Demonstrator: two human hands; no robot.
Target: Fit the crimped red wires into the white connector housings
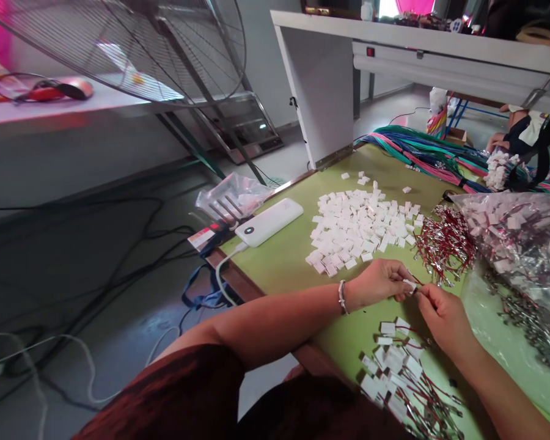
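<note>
My left hand (385,282), with a bracelet at its wrist, pinches a small white connector (410,286). My right hand (440,308) meets it there, fingertips closed on a thin red wire at the connector's end. Beyond my hands a heap of loose white connectors (357,226) lies on the green tabletop (284,263). A bundle of short red wires with metal ends (445,241) sits just past my right hand. Nearer my body are white connectors with wires attached (398,373).
A white power bank (269,222) with a cable lies by the left edge. Clear plastic bags (527,244) of parts fill the right side. Long coloured wires (421,153) cross the back. A large fan (165,49) stands at left; a person's legs (499,140) show far right.
</note>
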